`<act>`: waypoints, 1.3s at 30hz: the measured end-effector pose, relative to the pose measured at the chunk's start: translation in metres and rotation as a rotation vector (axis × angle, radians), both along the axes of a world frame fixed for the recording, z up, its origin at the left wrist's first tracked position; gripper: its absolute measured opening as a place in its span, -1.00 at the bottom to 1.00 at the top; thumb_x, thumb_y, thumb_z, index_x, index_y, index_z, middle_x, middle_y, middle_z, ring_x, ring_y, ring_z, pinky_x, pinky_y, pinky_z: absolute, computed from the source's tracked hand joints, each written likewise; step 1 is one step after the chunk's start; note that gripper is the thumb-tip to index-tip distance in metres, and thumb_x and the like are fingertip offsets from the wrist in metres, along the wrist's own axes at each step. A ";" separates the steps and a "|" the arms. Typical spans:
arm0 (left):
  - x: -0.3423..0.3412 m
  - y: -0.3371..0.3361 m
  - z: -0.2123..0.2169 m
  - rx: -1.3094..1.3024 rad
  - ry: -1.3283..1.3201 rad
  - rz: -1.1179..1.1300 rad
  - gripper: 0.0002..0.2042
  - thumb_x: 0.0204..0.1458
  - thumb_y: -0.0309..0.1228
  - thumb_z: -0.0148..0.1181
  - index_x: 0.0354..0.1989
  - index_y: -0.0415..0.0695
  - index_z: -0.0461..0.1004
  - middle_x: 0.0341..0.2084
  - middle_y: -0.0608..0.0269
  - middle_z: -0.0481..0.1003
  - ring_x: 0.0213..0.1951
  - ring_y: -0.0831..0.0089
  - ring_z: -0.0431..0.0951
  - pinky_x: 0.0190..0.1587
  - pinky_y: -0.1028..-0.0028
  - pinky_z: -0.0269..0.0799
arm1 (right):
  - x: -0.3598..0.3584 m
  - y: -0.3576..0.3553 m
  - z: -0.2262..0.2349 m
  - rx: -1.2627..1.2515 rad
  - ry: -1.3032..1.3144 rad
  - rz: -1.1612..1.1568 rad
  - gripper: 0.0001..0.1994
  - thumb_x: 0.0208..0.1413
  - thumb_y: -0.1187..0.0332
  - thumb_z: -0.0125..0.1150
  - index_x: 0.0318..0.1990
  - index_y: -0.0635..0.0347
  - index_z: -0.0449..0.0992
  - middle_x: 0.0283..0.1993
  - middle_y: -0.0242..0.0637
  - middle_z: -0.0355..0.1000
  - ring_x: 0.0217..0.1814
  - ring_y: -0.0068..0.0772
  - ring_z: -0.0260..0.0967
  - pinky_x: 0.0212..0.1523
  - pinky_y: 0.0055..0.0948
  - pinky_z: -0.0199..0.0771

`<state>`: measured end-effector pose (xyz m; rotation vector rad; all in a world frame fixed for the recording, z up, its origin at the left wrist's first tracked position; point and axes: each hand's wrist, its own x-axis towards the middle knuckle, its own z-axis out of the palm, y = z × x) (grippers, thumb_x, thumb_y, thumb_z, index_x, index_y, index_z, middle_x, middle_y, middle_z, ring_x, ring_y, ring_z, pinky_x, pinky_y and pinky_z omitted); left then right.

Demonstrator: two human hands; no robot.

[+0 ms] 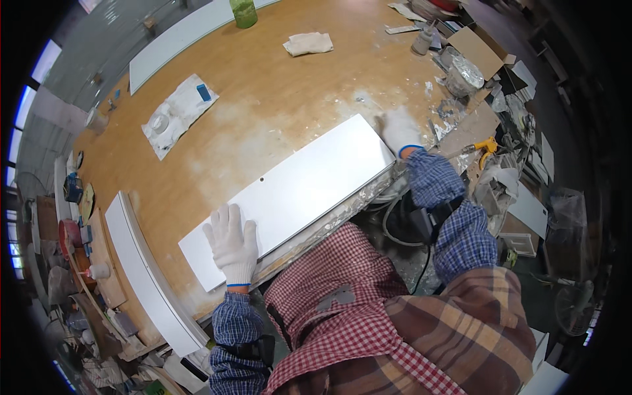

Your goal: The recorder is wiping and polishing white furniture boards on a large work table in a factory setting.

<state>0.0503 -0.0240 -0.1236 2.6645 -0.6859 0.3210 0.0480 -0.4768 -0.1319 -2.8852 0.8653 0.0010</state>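
Note:
A long white panel (309, 187) with a small dark hole near its far edge lies slantwise along the near edge of the worktable. My left hand (232, 245), in a white knit glove with a blue cuff, rests on the panel's left end with its fingers stretched out. My right hand (400, 131), gloved the same way, is at the panel's right end, beside its short edge. Motion smears its fingers, so I cannot make out whether it holds anything.
The brown worktable (263, 118) carries a folded cloth (309, 43), a white sheet (172, 125) with a blue block (203, 93), and a green container (244, 13). Another white panel (148, 270) lies left. A yellow air gun (486, 147) sits among clutter at right.

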 end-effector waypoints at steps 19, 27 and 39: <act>0.000 0.002 -0.005 0.036 -0.015 0.015 -0.57 0.09 -0.33 0.23 0.14 -0.21 0.45 0.14 -0.04 0.43 0.25 -0.03 0.33 0.32 -0.01 0.13 | -0.011 0.113 -0.012 0.093 -0.491 0.362 -0.87 0.23 0.31 0.08 -0.13 0.00 0.49 -0.21 -0.06 0.40 -0.18 0.00 0.46 -0.23 -0.06 0.52; -0.018 0.058 -0.017 0.061 -0.140 0.509 -0.48 0.17 -0.29 0.25 0.28 -0.26 0.40 0.28 -0.11 0.39 0.31 0.00 0.34 0.35 0.17 0.22 | -0.031 0.010 0.019 -0.111 -0.439 0.079 -0.72 0.28 0.20 0.16 0.10 -0.08 0.54 -0.05 -0.01 0.41 -0.07 0.10 0.46 -0.09 0.03 0.50; -0.045 0.114 -0.056 -0.533 0.285 0.652 -0.47 0.28 -0.10 0.12 0.27 -0.24 0.40 0.04 -0.20 0.50 0.10 -0.05 0.48 0.19 0.08 0.35 | 0.038 0.326 -0.047 -0.005 -0.543 0.733 -0.90 0.09 0.46 -0.02 -0.34 0.21 0.44 -0.45 -0.14 0.38 -0.50 -0.25 0.41 -0.58 -0.24 0.36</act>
